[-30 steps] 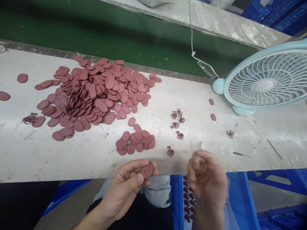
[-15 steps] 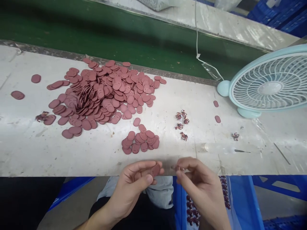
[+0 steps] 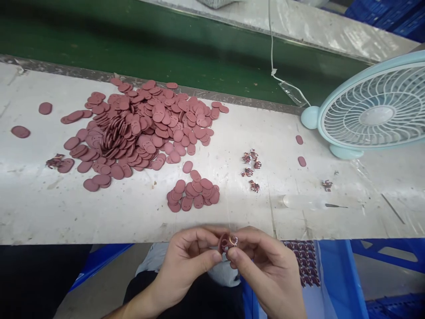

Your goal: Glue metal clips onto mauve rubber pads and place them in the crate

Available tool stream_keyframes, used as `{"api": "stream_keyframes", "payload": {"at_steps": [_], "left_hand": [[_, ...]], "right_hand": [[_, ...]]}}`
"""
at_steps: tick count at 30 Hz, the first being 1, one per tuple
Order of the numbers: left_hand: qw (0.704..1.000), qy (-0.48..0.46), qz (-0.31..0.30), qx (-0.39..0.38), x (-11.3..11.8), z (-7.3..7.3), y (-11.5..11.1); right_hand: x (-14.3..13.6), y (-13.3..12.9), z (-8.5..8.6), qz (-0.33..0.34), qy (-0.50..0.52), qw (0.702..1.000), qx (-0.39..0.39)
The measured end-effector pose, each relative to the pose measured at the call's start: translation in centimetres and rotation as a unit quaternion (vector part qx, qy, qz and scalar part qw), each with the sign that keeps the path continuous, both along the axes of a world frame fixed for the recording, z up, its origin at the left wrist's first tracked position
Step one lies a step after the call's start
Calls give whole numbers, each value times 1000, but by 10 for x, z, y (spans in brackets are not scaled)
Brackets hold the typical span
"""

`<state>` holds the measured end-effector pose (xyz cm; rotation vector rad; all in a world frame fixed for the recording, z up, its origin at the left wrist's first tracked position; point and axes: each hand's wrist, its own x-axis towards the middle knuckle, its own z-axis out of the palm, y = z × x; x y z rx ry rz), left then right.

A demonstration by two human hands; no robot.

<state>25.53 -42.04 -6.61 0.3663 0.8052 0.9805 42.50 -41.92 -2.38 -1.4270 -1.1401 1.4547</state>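
Observation:
At the table's front edge my left hand (image 3: 184, 259) pinches a reddish-brown oval disc (image 3: 222, 243), tilted up on its edge. My right hand (image 3: 270, 266) grips a small brown figurine (image 3: 232, 241), horse-like with light markings, between thumb and fingers. Figurine and disc meet between the two hands; the fingers partly cover where they touch. Just beyond my left hand lies a small group of oval discs (image 3: 192, 192), and behind it a large heap of such discs (image 3: 142, 128). Several small figurines (image 3: 251, 168) stand or lie beyond my right hand.
A light-blue fan (image 3: 375, 115) stands at the right, its cord running back. Near it lie two discs (image 3: 302, 161), a figurine (image 3: 327, 185) and a clear-handled thin tool (image 3: 305, 202). Below the table, a blue crate (image 3: 350, 279) holds rows of figurines. A green strip (image 3: 199, 53) runs behind.
My right hand has moved left with the figurine and now meets the disc in my left hand. More of the crate's figurine rows shows. The camera view has shifted slightly.

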Motion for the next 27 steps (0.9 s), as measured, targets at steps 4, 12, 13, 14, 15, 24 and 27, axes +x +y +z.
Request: {"api": "stream_keyframes", "payload": {"at_steps": [4,12,13,14,15,24,27], "left_hand": [[1000,10,7,8,0,-1,0],[999,37,16,15,2,2,-1],[999,39,17,16,3,2,-1],[999,42,19,17,3,3,0],[999,45,20,18,3,3,0],[999,42,-5,27,3,4,2],[999,38,6,23,5,4,2]], "right_hand": [[-2,1,-2,-15,41,998,-38],[-1,3,-7,-22,126,990,-57],[-1,3,-7,-24,130,990,-54],[-1,3,-7,-25,134,989,-50],[-1,3,-8,-25,138,989,-45],[6,2,-8,1,94,995,-16],[4,2,-7,-8,96,995,-13]]}}
